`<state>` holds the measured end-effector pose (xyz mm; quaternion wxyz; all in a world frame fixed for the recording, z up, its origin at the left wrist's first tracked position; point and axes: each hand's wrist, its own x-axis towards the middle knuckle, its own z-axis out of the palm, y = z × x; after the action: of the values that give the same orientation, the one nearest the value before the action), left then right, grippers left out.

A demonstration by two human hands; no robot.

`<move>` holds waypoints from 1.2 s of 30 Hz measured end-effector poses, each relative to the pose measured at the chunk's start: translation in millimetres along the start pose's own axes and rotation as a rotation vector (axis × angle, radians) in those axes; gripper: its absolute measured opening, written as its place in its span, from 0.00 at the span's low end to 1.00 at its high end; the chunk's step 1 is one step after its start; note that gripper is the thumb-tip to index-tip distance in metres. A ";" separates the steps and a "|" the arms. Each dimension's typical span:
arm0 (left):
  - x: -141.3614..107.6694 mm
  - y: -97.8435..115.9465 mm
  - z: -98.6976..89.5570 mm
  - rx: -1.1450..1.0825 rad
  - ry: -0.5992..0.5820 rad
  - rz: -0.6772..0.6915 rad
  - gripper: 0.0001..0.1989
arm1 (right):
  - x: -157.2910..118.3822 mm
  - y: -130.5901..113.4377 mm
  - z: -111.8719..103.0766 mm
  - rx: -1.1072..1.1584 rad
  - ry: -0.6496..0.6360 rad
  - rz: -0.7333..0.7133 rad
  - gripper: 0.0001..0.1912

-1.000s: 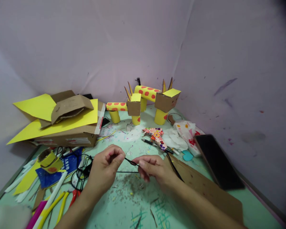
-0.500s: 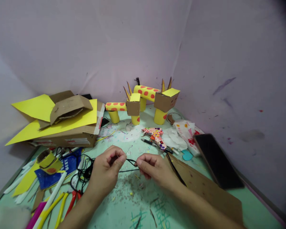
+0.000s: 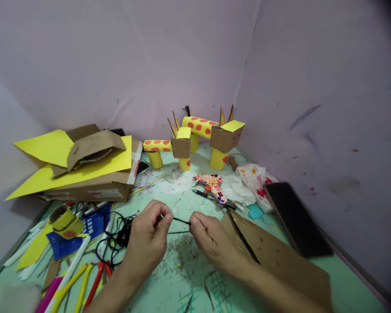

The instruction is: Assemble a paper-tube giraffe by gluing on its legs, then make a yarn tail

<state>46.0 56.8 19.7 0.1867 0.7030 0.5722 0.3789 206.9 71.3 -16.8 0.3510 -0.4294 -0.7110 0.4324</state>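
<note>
Between my two hands runs a thin black cord (image 3: 181,221), held short and straight. My left hand (image 3: 151,232) pinches one end of that stretch with thumb and forefinger. On the other side my right hand (image 3: 210,237) grips it in closed fingers. A second strand passes just below, between the hands. Beside my left wrist lies a loose tangle of black cord (image 3: 119,234). Beyond my hands stand a smaller cardboard giraffe (image 3: 181,148) and a larger one (image 3: 224,139), both yellow with orange spots.
A floral glue gun (image 3: 213,187) and a black pen (image 3: 203,194) lie behind my right hand. Cardboard (image 3: 280,256) and a phone (image 3: 296,219) are at right. Stacked box and yellow card (image 3: 94,167), a spotted tube (image 3: 67,224) and yellow-handled pliers (image 3: 73,284) occupy the left.
The small loop of cord between my fingers has been drawn into a straight, taut stretch. My right hand has moved slightly right, away from my left.
</note>
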 end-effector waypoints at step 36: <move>5.1 2.7 6.0 -0.410 -0.148 -0.419 0.10 | 11.6 0.9 -39.9 -0.102 0.131 -0.243 0.05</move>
<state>52.5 61.9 19.4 0.4399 0.5429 0.6014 0.3874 237.4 94.7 -1.1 0.4242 -0.3846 -0.7543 0.3211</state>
